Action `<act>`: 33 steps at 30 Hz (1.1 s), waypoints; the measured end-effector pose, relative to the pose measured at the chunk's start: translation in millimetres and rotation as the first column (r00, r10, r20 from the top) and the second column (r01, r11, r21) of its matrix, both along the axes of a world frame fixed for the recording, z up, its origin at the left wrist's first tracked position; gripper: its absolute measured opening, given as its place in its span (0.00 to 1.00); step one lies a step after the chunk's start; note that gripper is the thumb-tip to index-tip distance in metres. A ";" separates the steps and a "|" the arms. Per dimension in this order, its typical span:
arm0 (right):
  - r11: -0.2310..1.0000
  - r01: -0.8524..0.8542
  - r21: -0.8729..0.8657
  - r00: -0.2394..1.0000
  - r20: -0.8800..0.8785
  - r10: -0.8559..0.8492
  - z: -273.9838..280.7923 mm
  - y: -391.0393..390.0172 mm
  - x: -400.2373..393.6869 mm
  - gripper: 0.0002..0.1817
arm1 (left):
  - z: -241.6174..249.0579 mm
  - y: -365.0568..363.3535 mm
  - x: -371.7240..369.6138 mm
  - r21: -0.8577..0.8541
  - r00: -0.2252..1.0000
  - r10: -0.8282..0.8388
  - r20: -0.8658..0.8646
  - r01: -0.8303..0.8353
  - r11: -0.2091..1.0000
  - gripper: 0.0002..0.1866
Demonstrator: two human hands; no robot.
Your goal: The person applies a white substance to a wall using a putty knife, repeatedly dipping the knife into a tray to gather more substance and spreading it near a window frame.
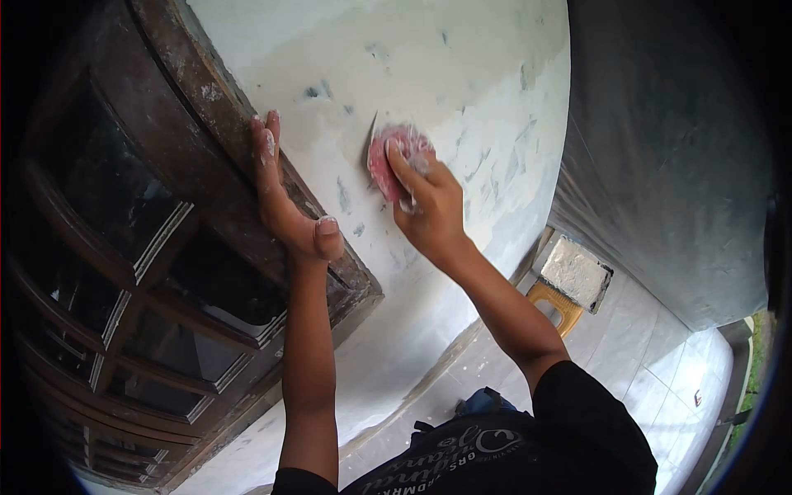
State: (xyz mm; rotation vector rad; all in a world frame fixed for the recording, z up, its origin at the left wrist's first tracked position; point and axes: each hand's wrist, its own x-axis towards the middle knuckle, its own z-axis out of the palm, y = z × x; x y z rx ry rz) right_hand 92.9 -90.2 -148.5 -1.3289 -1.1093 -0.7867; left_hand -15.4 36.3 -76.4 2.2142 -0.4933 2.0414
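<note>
My right hand (pixel 436 210) grips a red putty spreader (pixel 381 169) smeared with white filler, its edge against the pale wall (pixel 462 58). Around it the wall carries grey scuffs and patches of white filler. My left hand (pixel 285 210) leans on the dark wooden window frame (pixel 326 256), its fingers stretched upward and the thumb out to the side. White filler coats the thumb tip and fingertips of that hand.
A tray of white filler (pixel 573 268) rests on a yellow-brown stool (pixel 554 307) at the lower right. Grey sheeting (pixel 652 181) hangs beyond the wall's right edge. Glass panes (pixel 107 173) fill the window at left. Pale tiles (pixel 627 346) cover the floor.
</note>
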 end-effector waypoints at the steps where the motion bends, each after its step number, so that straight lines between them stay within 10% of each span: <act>1: 0.999 -0.022 -0.033 1.000 0.015 0.022 -13.3 -2.6 -8.6 0.43 | 0.1 -0.1 -0.8 0.001 1.000 0.001 0.003 -0.001 1.000 0.50; 13: 0.978 -0.036 0.206 0.997 0.068 0.023 32.3 4.1 -0.2 0.42 | 2.6 3.6 -3.0 0.113 0.998 0.057 -0.034 -0.053 0.992 0.48; 19: 0.994 -0.089 -0.058 0.986 0.135 0.096 -25.4 -8.3 -36.2 0.43 | -0.3 8.4 -1.9 0.086 0.999 0.042 -0.023 -0.040 0.996 0.50; 33: 0.999 0.008 0.032 0.991 0.133 -0.012 6.6 7.7 -16.7 0.42 | 10.1 -1.2 -8.2 0.167 0.978 0.191 -0.090 -0.174 0.971 0.43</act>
